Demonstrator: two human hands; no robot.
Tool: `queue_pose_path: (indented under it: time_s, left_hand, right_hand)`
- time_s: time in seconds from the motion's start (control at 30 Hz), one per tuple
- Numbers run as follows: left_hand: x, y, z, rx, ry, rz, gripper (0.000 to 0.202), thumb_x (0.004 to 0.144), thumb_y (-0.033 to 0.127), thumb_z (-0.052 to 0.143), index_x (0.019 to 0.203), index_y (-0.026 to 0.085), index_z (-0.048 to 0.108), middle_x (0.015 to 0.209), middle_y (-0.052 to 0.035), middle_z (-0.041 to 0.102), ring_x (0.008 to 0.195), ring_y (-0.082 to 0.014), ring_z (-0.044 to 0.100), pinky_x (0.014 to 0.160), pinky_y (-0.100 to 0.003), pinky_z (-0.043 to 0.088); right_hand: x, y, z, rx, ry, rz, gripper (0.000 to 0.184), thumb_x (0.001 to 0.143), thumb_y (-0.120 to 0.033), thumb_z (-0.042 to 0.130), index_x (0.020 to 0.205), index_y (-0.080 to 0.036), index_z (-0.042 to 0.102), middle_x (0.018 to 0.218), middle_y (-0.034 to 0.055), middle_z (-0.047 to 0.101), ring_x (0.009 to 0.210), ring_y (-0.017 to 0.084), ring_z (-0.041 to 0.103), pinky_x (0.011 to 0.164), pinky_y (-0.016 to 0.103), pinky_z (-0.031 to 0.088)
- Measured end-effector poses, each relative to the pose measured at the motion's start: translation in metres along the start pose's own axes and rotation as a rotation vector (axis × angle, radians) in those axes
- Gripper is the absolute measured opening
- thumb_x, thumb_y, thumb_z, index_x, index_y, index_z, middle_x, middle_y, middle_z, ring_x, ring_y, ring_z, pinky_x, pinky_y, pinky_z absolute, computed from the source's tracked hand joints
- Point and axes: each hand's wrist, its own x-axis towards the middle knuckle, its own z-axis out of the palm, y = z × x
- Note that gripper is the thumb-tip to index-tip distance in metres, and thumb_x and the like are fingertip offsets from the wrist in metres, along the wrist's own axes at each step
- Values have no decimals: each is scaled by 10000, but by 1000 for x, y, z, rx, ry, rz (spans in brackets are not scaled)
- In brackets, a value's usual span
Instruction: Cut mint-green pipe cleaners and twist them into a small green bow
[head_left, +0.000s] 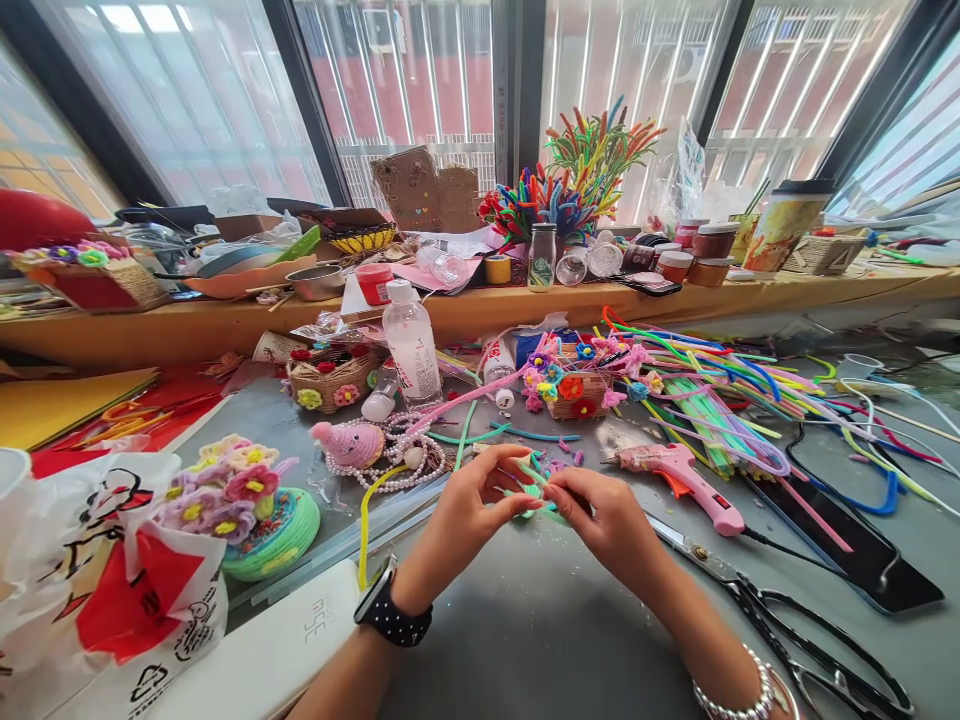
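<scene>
1 L hand (476,500) + 1 R hand (602,508) pinch green pipe cleaner (533,479) above tbl (540,630); glue gun (686,474) near R hand.

Pipe cleaner (534,472) between left fingers (499,461) and right fingers (576,490), above worktop (525,650). Right of these: glue gun (679,468); scissors (724,572) nearer, phone (832,540) farther right. Left: power bank (300,640), then bag (161,610); flowers (251,485) behind power bank. Behind fingers: bottle (412,355) between left basket (324,378) and right basket (600,388). Ledge (225,322) behind worktop; jars (712,241) on it, right. Windows (420,80) behind ledge.
</scene>
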Motion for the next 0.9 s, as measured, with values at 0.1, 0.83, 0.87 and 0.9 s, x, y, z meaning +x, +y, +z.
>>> queue_pose_path:
  time_s: [0.1, 0.83, 0.87, 0.9]
  left_hand:
    - [1, 0, 0, -91, 14, -29, 355, 659, 234, 643, 984, 160, 521, 911, -61, 593, 733, -145, 578, 664, -274, 492]
    - [2, -1, 2, -366, 323, -98, 254, 747, 376, 527, 693, 137, 593, 499, 33, 482, 492, -79, 454, 505, -195, 361]
    - [2, -2, 1, -398, 324, -113, 255, 745, 380, 527, 708, 135, 587, 467, 58, 410, 431, -57, 386, 450, -181, 321]
    - [3, -2, 0, -428, 317, -132, 255, 742, 380, 530, 736, 131, 587, 463, 74, 357, 398, -42, 324, 411, -172, 281]
  right_hand:
    - [0, 0, 0, 13, -2, 0, 226, 847, -258, 398, 755, -174, 586, 651, 22, 607, 583, 135, 524, 545, 225, 372]
    - [16, 6, -27, -75, -102, 330, 217, 767, -307, 487, 684, -170, 633, 711, 40, 641, 646, 161, 565, 569, 250, 399]
    - [17, 7, -26, -181, -124, 348, 193, 753, -279, 498, 664, -173, 632, 710, 40, 644, 646, 166, 566, 569, 253, 387]
    - [17, 7, -24, -257, -156, 369, 173, 741, -257, 505, 652, -178, 631, 702, 38, 647, 637, 167, 567, 556, 251, 375]
